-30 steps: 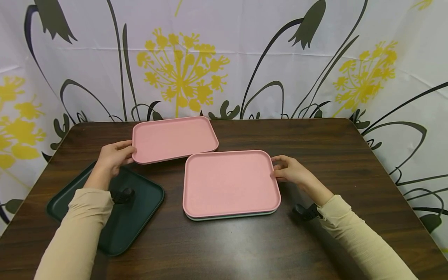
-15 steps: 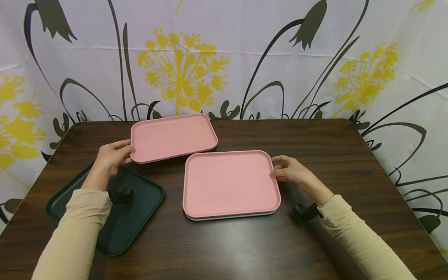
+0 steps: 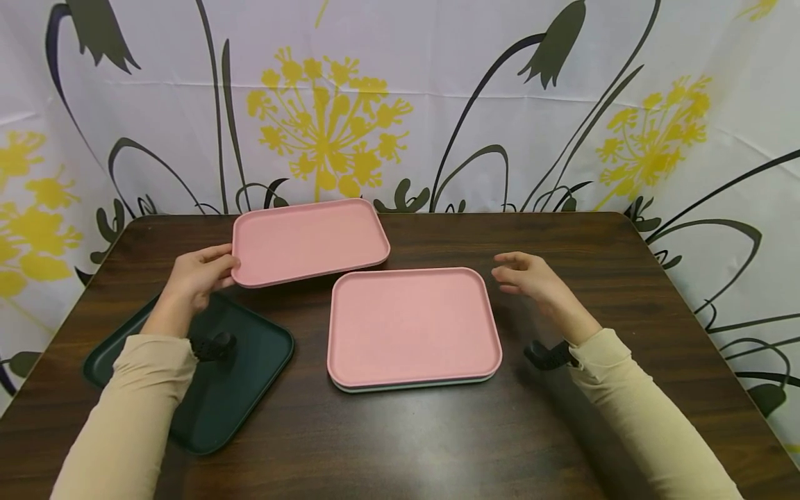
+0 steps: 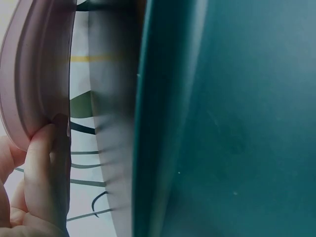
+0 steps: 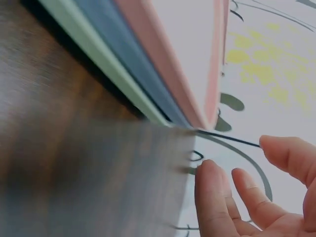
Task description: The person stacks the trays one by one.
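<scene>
My left hand pinches the left short edge of a pink rectangular tray at the back left of the table. In the left wrist view, thumb and fingers grip the rim of this pink tray, which stands off the tabletop. My right hand hangs just off the right side of a tray stack, fingers loosely bent and holding nothing. On top of that stack is a second pink tray; a blue tray and a pale green tray lie beneath it.
A dark green tray lies askew on the left of the brown wooden table, under my left forearm. A white curtain with yellow and grey flowers hangs behind the table's back edge.
My right hand has let go of the stack's right edge and moved up and slightly right. My left hand and its pink tray have shifted slightly left and up in view.
</scene>
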Demonstrator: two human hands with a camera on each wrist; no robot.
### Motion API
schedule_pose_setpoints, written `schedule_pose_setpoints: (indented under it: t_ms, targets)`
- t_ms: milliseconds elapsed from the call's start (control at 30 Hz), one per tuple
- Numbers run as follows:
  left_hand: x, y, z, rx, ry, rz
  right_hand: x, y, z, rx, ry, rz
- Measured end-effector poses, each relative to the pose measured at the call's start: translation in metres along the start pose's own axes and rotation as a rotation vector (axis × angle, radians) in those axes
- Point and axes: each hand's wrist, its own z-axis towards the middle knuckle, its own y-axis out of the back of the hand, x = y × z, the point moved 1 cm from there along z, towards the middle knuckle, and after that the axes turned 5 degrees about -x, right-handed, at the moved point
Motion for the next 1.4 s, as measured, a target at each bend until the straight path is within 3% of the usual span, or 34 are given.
schedule_pose_setpoints:
  t_ms: [333, 867, 1167, 1400]
  targets:
    - [-0.008, -0.006, -0.001, 0.012, -0.020, -0.058, 0.036, 0.007, 0.012, -0.078, 0.056, 0.043]
    - [-0.019, -0.027, -0.006, 0.065, -0.074, -0.116, 0.066, -0.027, 0.033, -0.064, 0.079, 0.154]
    - [-0.024, -0.037, -0.012, 0.083, -0.086, -0.089, 0.067, -0.047, 0.037, -0.040, 0.072, 0.156]
    - [-0.026, -0.045, -0.014, 0.080, -0.102, 0.026, 0.066, -0.059, 0.040, -0.034, 0.074, 0.138]
